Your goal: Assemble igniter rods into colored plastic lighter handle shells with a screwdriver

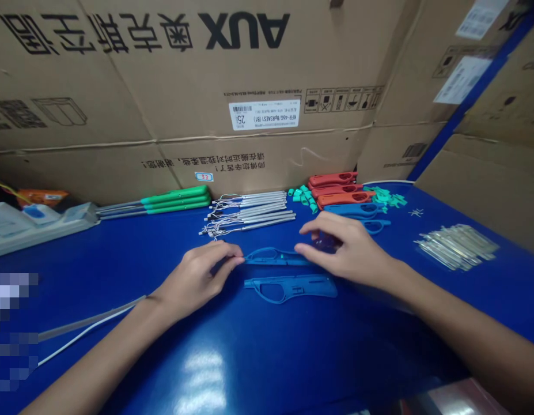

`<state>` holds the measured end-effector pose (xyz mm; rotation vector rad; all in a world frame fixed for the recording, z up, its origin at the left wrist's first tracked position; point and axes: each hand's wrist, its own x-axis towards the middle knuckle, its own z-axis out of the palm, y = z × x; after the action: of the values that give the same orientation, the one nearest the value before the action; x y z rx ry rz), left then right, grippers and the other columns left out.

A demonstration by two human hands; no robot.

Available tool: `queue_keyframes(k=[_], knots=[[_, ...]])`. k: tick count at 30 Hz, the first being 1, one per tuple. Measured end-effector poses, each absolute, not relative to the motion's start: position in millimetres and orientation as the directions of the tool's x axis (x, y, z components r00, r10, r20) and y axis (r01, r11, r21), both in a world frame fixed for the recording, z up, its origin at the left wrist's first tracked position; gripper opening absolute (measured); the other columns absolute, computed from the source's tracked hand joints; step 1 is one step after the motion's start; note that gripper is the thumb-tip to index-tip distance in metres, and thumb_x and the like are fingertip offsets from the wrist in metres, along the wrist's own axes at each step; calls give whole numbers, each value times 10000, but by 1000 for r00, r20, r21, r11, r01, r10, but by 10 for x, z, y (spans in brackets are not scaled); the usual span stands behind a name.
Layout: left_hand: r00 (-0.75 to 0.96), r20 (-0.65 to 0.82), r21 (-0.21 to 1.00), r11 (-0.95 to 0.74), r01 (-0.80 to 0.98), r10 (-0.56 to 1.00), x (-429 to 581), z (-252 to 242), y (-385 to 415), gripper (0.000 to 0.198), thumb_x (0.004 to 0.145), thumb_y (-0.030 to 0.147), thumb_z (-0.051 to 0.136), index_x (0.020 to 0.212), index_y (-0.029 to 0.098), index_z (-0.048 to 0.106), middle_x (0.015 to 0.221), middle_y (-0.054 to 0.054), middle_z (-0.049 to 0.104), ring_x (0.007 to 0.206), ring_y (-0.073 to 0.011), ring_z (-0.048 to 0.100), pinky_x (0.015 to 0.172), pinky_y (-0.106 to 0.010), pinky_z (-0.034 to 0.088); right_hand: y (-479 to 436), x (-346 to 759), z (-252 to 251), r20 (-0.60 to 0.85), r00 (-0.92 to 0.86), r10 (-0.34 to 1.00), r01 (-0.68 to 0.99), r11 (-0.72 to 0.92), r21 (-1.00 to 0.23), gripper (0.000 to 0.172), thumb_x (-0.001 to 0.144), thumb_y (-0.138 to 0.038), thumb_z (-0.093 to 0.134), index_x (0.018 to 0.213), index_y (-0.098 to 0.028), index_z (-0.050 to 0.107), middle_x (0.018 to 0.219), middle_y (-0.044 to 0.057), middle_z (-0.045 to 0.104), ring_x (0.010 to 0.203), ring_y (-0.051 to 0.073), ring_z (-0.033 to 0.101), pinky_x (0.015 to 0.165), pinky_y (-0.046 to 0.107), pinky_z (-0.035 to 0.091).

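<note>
Two blue plastic handle shells lie on the blue table point(232, 346). My left hand point(197, 279) pinches the left tip of the farther blue shell point(273, 256), fingers pressed together on it. My right hand point(342, 248) rests curled over that shell's right end, holding it down. The nearer blue shell point(290, 287) lies flat just in front of both hands, untouched.
Behind the hands lie a bundle of metal rods with wires point(249, 213), green-handled rods point(163, 202), red-orange shells point(336, 189), more blue shells point(362, 214) and small teal caps point(390, 197). Small metal strips point(457, 245) sit at right. Cardboard boxes point(206, 86) wall the back.
</note>
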<state>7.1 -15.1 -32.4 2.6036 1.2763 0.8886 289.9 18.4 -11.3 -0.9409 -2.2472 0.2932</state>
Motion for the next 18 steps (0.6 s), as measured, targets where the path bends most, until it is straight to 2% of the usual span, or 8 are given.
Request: queue_keyframes(k=[1,3,6,8,10,12,14,18], knots=[[474,521,313,-676,668,710,100,-327,-167,67,921,189,553,916,181,619,828,0,681,727,-116,644,688,-227,512,196,2923,-67,462,-504,730,559,683,-470,269,847,-371,647,990,-147,693,914,68,688,802,164,620,717,272,459],[487,616,264,-745,613,619,156,-335,-194,73,900,123,577,944,171,611,842,-14,678,760,-118,642,713,-238,525,225,2973,18,273,-578,769,545,613,-572,298,880,-419,595,1026,-184,707,957,53,715,837,172,639,708,272,468],[506,691,241,-824,512,516,210,-343,-214,135,863,37,593,921,158,602,835,-28,674,803,-131,643,720,-260,543,268,3036,98,11,-719,695,487,515,-706,327,881,-463,578,986,-193,731,919,34,737,798,167,651,644,256,462],[510,696,278,-845,457,505,219,-340,-218,147,848,18,602,902,155,606,823,-31,674,811,-137,647,707,-264,549,282,3062,122,-53,-744,667,486,483,-728,317,863,-455,603,961,-186,739,849,24,734,737,154,631,607,249,440],[518,652,352,-826,440,554,213,-326,-221,125,847,45,622,895,160,624,837,-32,691,818,-140,657,716,-266,553,272,3073,135,-75,-747,660,504,491,-711,281,832,-432,648,946,-193,742,802,4,719,692,137,598,587,241,416],[536,546,446,-764,466,645,199,-302,-225,83,857,104,637,902,172,653,877,-31,713,832,-142,667,749,-272,555,236,3066,142,-78,-741,667,533,512,-674,243,777,-395,712,928,-208,738,805,-14,707,697,130,581,596,233,407],[540,423,517,-683,516,728,182,-273,-227,52,864,171,646,903,183,679,904,-30,721,835,-147,669,768,-278,552,180,3040,139,-87,-715,693,585,526,-617,278,716,-368,763,947,-220,726,841,-18,702,731,139,589,620,235,411],[559,285,549,-611,571,779,165,-230,-219,100,868,238,635,923,197,708,893,-35,715,811,-163,655,743,-299,538,55,2962,114,-115,-665,738,705,570,-422,362,677,-427,783,970,-228,711,892,15,699,796,190,611,664,277,409]])
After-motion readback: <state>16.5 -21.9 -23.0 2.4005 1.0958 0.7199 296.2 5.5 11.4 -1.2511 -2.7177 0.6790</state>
